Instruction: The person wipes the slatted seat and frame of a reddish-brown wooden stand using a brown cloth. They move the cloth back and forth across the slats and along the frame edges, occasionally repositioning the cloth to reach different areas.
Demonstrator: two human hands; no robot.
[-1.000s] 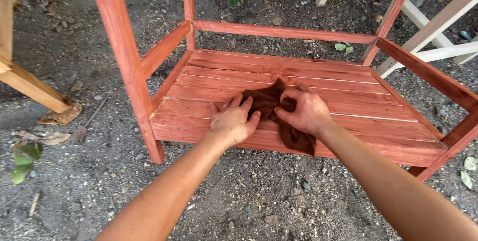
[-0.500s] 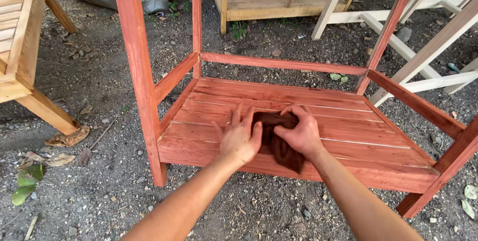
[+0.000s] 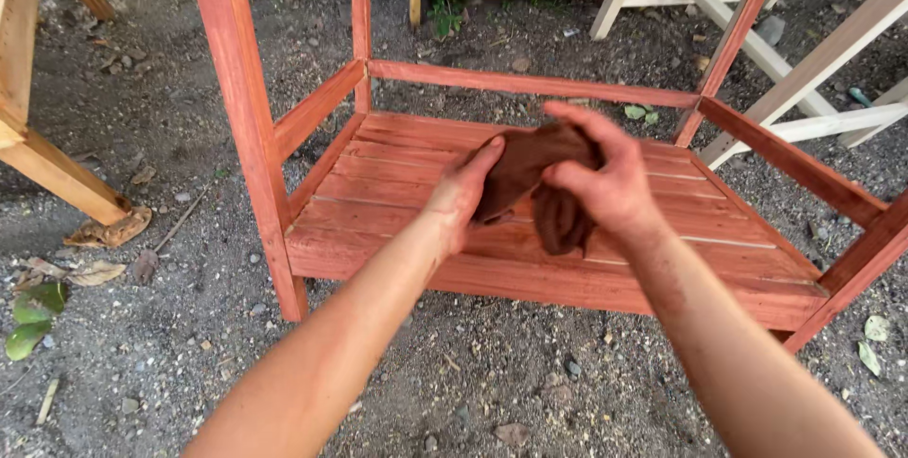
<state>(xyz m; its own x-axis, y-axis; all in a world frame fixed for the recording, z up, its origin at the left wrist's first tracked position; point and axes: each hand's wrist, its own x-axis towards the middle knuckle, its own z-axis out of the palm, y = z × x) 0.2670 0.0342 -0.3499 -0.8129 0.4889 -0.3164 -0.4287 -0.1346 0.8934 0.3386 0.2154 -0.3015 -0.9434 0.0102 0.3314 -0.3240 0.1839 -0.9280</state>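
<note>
Both hands [image 3: 539, 184] have lifted the brown rag [image 3: 539, 179] off the slatted shelf [image 3: 397, 184].

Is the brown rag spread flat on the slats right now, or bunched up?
Bunched up. The rag is lifted off the slatted shelf, gathered between the left hand and right hand, one end hanging down.

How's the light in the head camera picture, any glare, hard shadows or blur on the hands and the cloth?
Head view: soft, even daylight, no glare or hard shadows; the dark brown stained cloth, left hand and right hand look slightly motion-softened, while the red-stained slatted wooden shelf and gravelly ground stay sharp.
</note>
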